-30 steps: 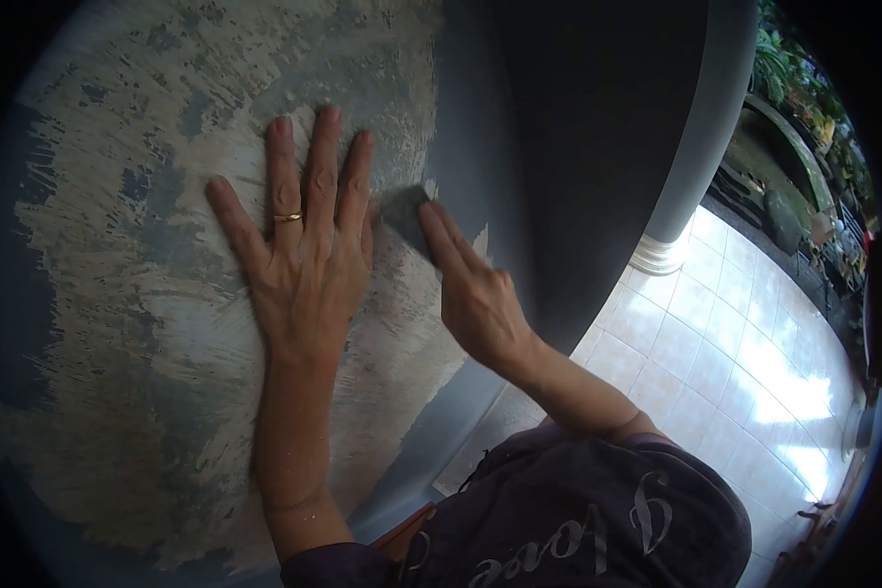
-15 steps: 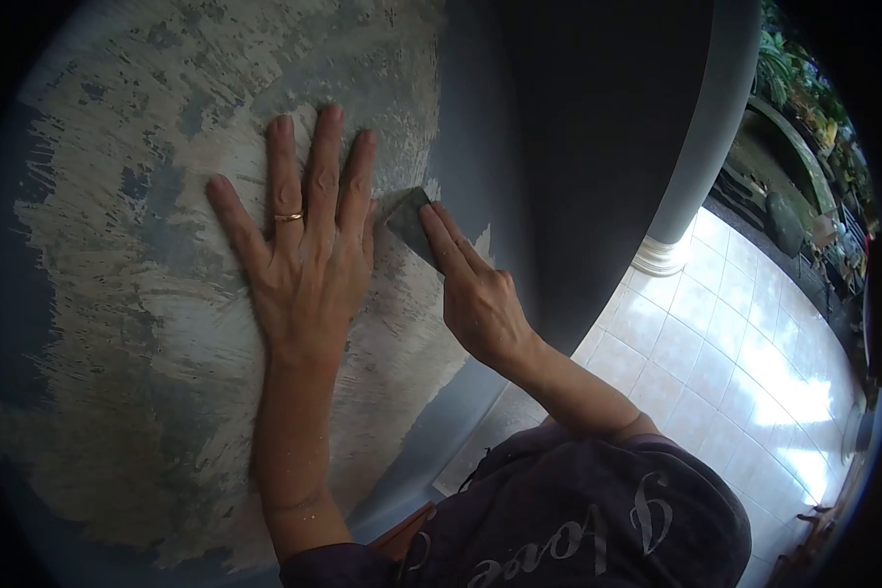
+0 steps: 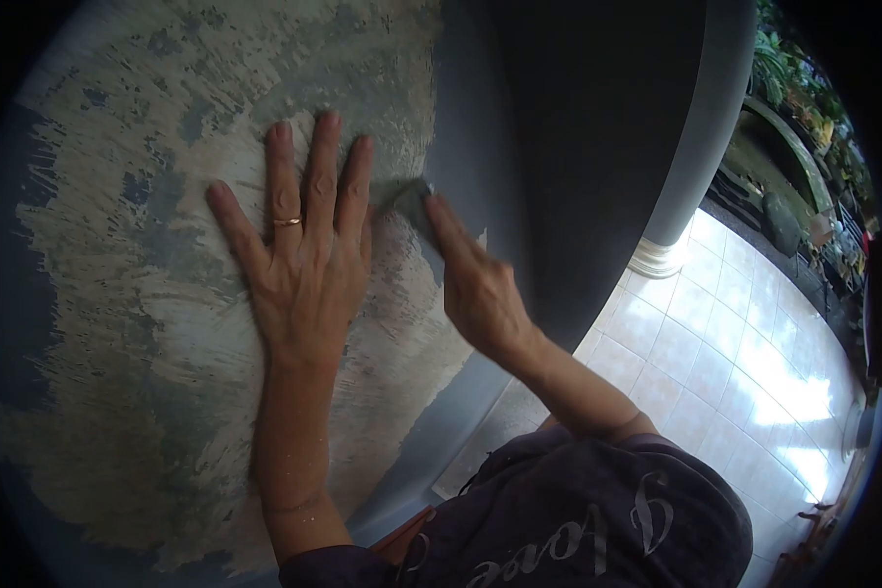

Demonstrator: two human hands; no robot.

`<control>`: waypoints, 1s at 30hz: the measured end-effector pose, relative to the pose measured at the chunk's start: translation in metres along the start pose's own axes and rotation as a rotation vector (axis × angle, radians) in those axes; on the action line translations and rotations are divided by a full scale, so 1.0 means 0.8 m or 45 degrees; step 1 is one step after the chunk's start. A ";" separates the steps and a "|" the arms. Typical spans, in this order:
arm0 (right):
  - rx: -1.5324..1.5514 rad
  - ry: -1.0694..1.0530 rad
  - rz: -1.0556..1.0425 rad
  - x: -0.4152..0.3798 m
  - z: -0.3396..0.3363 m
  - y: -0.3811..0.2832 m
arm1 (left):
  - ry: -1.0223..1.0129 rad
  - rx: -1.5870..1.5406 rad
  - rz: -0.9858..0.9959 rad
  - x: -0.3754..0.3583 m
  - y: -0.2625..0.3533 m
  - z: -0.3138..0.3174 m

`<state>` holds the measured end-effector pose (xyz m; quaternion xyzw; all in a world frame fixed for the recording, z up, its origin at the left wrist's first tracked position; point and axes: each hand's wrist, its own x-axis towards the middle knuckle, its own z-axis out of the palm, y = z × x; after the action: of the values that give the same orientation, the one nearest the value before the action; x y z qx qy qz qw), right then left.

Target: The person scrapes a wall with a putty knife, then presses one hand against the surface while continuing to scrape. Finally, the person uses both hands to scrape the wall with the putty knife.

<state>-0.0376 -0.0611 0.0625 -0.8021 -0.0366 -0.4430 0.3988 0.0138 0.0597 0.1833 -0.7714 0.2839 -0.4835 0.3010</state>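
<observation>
My left hand (image 3: 311,250) lies flat on the patchy wall (image 3: 196,323), fingers spread, with a gold ring on one finger. Close to its right, my right hand (image 3: 485,294) grips a flat grey scraper (image 3: 415,209), fingers stretched along its back. The scraper's far edge is at the wall surface, beside my left fingertips; my fingers cover part of it. Pale scratched filler and grey-green patches show across the wall under both hands.
Smooth blue-grey paint (image 3: 475,127) borders the rough patch. To the right stands a round column (image 3: 691,147) with a moulded base on a tiled floor (image 3: 696,323). Plants (image 3: 779,73) and stones lie beyond. My dark shirt (image 3: 598,510) fills the bottom.
My right hand has tilted, turning the scraper so less of its flat face shows. My left hand stays on nearly the same spot; the view has shifted slightly.
</observation>
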 end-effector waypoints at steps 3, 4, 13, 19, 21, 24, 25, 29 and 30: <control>-0.018 -0.045 0.028 -0.012 0.007 -0.001 | -0.016 -0.006 0.002 -0.002 -0.002 0.001; -0.057 0.045 0.007 -0.001 0.009 0.008 | -0.019 -0.012 0.003 -0.003 -0.002 0.001; -0.062 -0.006 -0.045 0.000 0.006 0.004 | -0.048 -0.009 -0.027 -0.003 0.000 0.001; -0.099 0.127 -0.085 0.023 0.005 0.015 | -0.052 0.009 -0.025 -0.003 0.000 -0.002; -0.092 -0.003 -0.046 0.009 0.004 0.004 | -0.034 -0.002 -0.043 -0.002 0.001 -0.001; -0.128 -0.025 -0.015 0.016 0.001 0.004 | -0.025 0.058 -0.028 -0.005 0.000 -0.001; -0.127 -0.018 -0.012 0.023 -0.003 0.005 | -0.012 0.090 -0.027 -0.004 0.001 -0.002; -0.169 -0.063 -0.030 0.017 -0.006 0.001 | 0.019 0.060 -0.029 -0.003 0.000 -0.003; -0.191 -0.098 -0.033 0.011 -0.005 0.000 | 0.044 0.030 -0.029 -0.004 0.000 0.000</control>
<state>-0.0347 -0.0664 0.0701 -0.8455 -0.0289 -0.4186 0.3303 0.0125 0.0622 0.1812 -0.7625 0.2745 -0.5034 0.2997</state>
